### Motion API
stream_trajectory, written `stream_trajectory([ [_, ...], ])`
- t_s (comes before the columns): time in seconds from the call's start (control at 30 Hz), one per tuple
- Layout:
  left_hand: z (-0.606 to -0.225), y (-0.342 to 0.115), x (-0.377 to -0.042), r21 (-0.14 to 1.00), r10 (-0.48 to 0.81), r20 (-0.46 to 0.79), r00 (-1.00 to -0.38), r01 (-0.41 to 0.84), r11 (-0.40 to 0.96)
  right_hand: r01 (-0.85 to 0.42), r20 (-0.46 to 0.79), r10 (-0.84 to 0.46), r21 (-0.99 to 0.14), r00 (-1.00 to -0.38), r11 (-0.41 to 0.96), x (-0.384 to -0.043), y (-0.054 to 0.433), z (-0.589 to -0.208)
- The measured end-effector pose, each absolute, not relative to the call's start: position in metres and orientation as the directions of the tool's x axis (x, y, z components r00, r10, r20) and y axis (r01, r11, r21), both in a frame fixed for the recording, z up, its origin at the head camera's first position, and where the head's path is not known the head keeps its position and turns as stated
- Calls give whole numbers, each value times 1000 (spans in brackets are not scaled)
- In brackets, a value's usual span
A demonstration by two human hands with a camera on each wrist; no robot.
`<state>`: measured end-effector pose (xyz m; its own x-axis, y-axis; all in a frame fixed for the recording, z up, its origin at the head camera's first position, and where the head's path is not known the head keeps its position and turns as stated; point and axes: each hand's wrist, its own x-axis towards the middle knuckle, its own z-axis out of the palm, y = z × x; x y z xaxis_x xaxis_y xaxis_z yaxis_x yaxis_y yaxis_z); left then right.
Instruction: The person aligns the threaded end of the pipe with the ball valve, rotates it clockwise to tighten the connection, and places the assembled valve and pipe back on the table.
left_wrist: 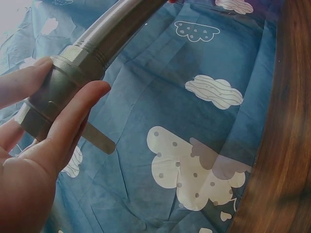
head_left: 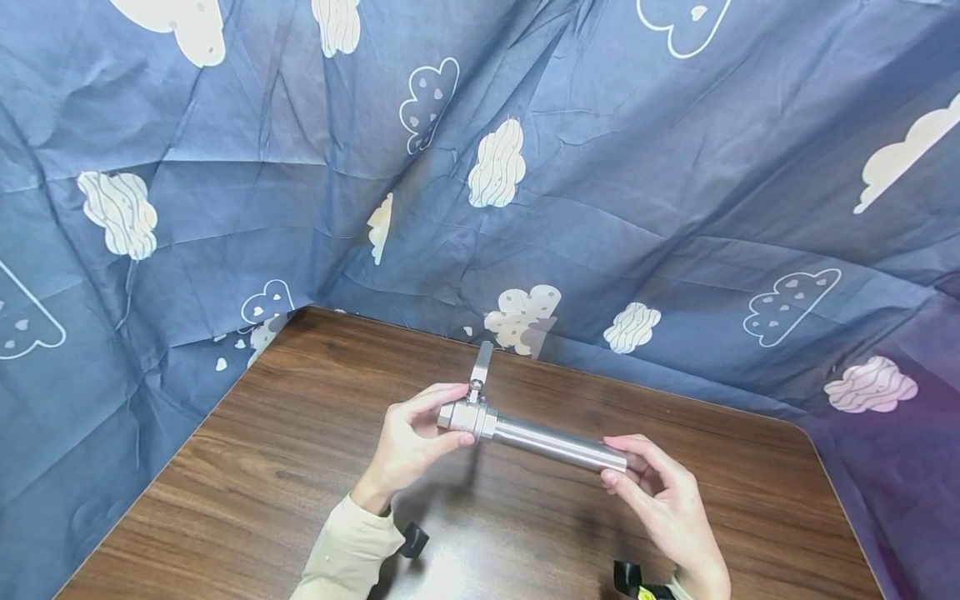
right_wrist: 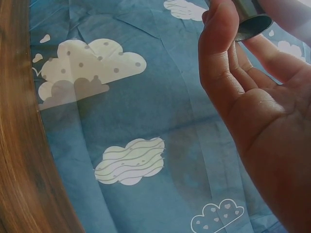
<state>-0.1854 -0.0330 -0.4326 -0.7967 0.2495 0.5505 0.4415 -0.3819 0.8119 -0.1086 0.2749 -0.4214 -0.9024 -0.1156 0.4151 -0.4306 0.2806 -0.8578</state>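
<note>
A metal ball valve (head_left: 468, 418) with a flat lever handle (head_left: 482, 364) is joined to a straight, shiny steel pipe (head_left: 555, 443). Together they are held over the table, the pipe sloping slightly down to the right in the head view. My left hand (head_left: 408, 446) grips the valve body between thumb and fingers; the lever points away toward the far side. At the pipe's other end, my right hand (head_left: 663, 492) pinches the tube near its rim. In the right wrist view the pipe's open end (right_wrist: 255, 26) shows between the fingers.
Below the hands lies a brown wood-grain table (head_left: 300, 433). A blue cloth (head_left: 600, 167) printed with white clouds hangs behind it and along the sides. Black wrist gear (head_left: 414, 540) is at the left sleeve, with another black piece (head_left: 627, 577) by the right wrist.
</note>
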Motion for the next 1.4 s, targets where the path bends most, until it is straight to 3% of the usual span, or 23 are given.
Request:
stream_trajectory([
  [0.63, -434, -33, -185, 812, 253, 544, -800, 426, -400, -425, 410, -117, -843, -904, 330, -109, 275, -422],
  [0.93, -435, -33, -186, 812, 266, 545, -795, 422, -403, -437, 438, -98, -796, -894, 419, -110, 274, -422],
  [1.23, -435, -33, -186, 816, 260, 535, -803, 412, -406, -422, 418, -89, -841, -904, 337, -110, 273, -421],
  [1.4, -433, -33, -185, 836, 264, 505, -822, 390, -387, -499, 484, -120, -845, -867, 193, -112, 272, -422],
])
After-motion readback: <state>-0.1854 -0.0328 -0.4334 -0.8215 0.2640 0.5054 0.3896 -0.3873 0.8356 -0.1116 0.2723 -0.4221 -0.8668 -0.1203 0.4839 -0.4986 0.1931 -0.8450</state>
